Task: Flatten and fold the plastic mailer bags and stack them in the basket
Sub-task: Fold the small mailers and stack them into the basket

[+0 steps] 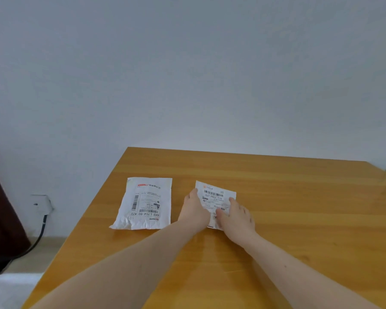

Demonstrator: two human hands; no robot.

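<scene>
On the tabletop [276, 197], right of centre in the head view, lies a small white mailer [216, 196] with a barcode label facing up; its far edge and far corners are visible, its near part is covered by both hands. Left hand [195, 209] lies flat on the mailer's left side, fingers straight and together, fingertips reaching near the far left corner. Right hand [235, 216] lies flat on the mailer's right and near part, fingers straight and slightly spread, index tip near the right edge. Neither hand grips anything; both press palm-down on the plastic. The thumbs sit close together over the middle of the label. The mailer is turned a little clockwise relative to the tabletop edge and looks creased, with printed text partly readable but mostly blurred. A second mailer [144, 204] lies to the left, well apart from the first and untouched, near the tabletop's left edge; it is white, wrinkled, larger, label up with its print upside down to the viewer, and its near left corner is curled. Both bare forearms run from the bottom of the view across the yellow-brown wood surface. Beyond the tabletop stands a plain pale wall [187, 74]. Low on the wall at left is a socket [41, 204] with a dark cable [40, 235] hanging to the floor. A dark brown object [2, 219] occupies the left edge; white fabric [9, 288] shows at bottom left.
</scene>
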